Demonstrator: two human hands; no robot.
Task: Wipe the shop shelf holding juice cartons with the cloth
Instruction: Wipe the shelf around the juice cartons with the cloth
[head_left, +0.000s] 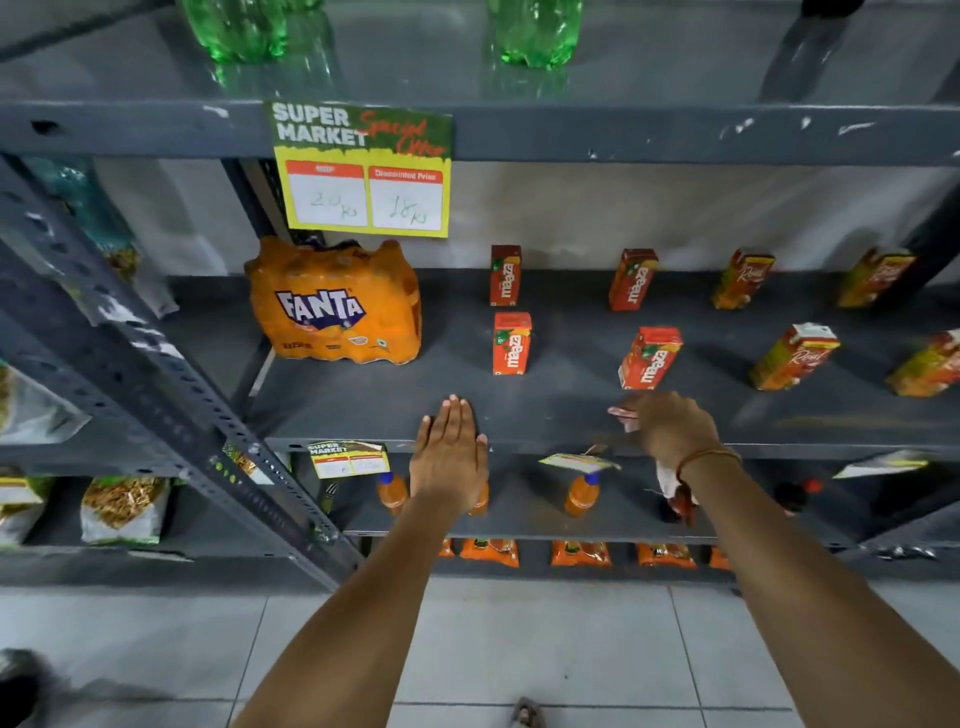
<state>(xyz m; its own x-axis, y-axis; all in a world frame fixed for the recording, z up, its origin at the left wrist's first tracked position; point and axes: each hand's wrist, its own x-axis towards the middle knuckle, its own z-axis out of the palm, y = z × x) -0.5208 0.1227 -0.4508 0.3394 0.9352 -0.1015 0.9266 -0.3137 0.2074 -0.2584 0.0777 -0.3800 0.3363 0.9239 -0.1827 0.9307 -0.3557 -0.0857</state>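
Note:
The grey metal shelf carries several small juice cartons: red Maaza cartons in the middle and orange-and-yellow Real cartons to the right. My left hand lies flat, palm down, fingers together, on the shelf's front edge, holding nothing. My right hand is closed on a pink-and-white cloth and presses it on the shelf just in front of a Maaza carton. A tail of the cloth hangs below my wrist.
A shrink-wrapped Fanta pack stands at the shelf's left. A yellow price sign hangs from the shelf above, where green bottles stand. Orange drink bottles and snack packets fill lower shelves. A slanted upright post is at left.

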